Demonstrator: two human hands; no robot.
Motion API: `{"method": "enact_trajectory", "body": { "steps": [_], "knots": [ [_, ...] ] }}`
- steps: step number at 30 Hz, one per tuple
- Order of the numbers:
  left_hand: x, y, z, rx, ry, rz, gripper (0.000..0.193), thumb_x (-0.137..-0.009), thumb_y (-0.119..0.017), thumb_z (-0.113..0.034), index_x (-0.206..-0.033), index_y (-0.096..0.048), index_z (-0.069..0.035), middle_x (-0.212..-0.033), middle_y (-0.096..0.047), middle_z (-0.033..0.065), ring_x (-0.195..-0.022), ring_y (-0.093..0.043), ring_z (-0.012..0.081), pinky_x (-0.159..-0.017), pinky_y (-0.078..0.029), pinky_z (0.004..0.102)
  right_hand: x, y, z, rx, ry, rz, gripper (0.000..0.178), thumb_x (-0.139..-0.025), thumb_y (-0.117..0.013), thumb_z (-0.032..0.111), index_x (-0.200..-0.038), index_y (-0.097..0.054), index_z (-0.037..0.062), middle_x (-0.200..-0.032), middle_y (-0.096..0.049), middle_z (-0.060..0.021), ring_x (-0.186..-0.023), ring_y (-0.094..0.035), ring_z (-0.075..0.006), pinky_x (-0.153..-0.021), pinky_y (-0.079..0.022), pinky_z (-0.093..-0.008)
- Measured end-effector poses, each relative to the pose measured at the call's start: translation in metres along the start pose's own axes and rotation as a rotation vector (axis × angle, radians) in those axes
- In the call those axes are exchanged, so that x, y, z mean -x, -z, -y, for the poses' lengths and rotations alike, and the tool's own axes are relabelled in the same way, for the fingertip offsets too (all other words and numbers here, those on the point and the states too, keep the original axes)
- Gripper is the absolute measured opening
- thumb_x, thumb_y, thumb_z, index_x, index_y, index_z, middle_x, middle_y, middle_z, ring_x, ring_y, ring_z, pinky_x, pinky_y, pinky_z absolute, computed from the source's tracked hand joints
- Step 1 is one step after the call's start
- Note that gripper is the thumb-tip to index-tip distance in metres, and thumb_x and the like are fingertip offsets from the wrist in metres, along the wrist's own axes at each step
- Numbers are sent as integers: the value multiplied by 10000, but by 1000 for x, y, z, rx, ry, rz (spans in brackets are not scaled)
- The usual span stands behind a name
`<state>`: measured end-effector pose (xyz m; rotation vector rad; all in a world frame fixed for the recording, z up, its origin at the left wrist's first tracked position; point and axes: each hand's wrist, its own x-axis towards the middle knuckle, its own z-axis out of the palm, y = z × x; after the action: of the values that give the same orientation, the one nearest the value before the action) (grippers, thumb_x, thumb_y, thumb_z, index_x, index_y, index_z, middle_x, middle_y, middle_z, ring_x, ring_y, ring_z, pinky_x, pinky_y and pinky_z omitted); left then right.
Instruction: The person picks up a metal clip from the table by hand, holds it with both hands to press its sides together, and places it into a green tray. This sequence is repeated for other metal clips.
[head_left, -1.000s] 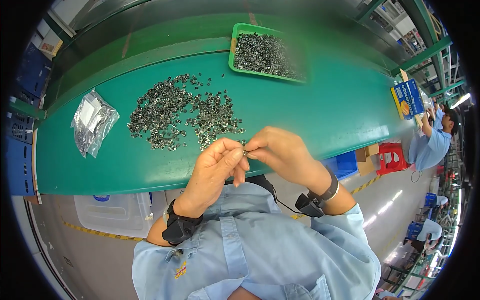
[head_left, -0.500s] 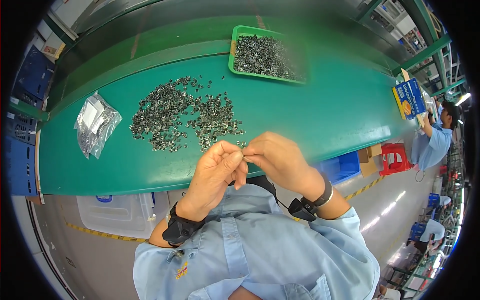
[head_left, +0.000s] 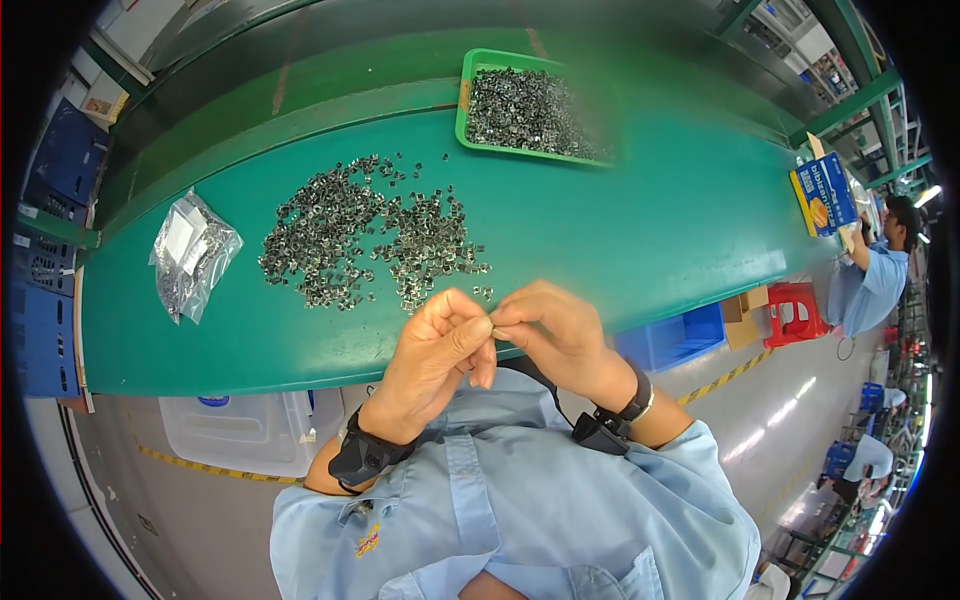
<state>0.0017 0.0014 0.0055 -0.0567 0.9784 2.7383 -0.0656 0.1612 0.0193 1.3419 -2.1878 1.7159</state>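
Observation:
My left hand (head_left: 435, 350) and my right hand (head_left: 553, 335) meet fingertip to fingertip at the near edge of the green table (head_left: 640, 240). Between thumbs and forefingers they pinch a small metal part (head_left: 492, 322), mostly hidden by the fingers. Just beyond the hands a wide pile of small metal parts (head_left: 370, 235) lies spread on the table. A green tray (head_left: 530, 105) heaped with the same kind of parts stands at the far side.
A clear plastic bag of parts (head_left: 190, 255) lies at the table's left. Blue crates (head_left: 45, 300) stand at the far left, a white bin (head_left: 240, 430) and a blue bin (head_left: 675, 335) below the table. Another person (head_left: 875, 275) works at the right, near a blue box (head_left: 822, 195).
Both hands stay together at the table's near edge, with only slight shifts of the fingers around the small part.

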Motion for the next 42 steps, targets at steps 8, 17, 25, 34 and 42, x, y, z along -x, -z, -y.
{"method": "enact_trajectory", "body": {
  "steps": [8, 17, 25, 34, 42],
  "knots": [
    [-3, -6, -5, -121, -16, -74, 124, -928, -538, -173, -901, -501, -58, -712, -602, 71, -552, -559, 141, -470, -405, 241, -5, 6, -10, 97, 116, 27, 196, -757, -666, -35, -917, -587, 44, -854, -631, -88, -754, -607, -227, -623, -482, -312],
    [1, -4, 5, 188, -12, 64, 135, -925, -541, -193, -920, -506, -62, -762, -615, 86, -541, -543, 154, -462, -403, 263, 0, -4, 0, -127, 28, -73, 173, -784, -664, 2, -933, -586, 47, -859, -620, -80, -754, -579, -215, -637, -464, -301],
    [4, -5, 6, 203, -46, 112, 133, -919, -551, -190, -907, -504, -66, -762, -620, 79, -520, -538, 155, -456, -404, 269, -4, 0, 7, -67, 90, -16, 171, -745, -668, -36, -882, -593, 35, -820, -613, -84, -731, -605, -212, -582, -495, -297],
    [9, -9, -11, -124, 0, 24, 145, -936, -525, -194, -898, -489, -59, -727, -597, 73, -554, -554, 142, -477, -416, 251, -1, 0, 1, -118, 100, -1, 147, -753, -666, -31, -864, -601, 40, -808, -618, -74, -735, -609, -206, -590, -498, -294],
    [7, -9, -8, -54, 16, 58, 170, -955, -490, -231, -924, -476, -65, -732, -588, 61, -580, -546, 125, -488, -417, 245, 4, 2, -2, -229, -36, 18, 117, -802, -648, -7, -892, -596, 46, -865, -612, -81, -780, -582, -189, -661, -469, -294]
  ]
}}
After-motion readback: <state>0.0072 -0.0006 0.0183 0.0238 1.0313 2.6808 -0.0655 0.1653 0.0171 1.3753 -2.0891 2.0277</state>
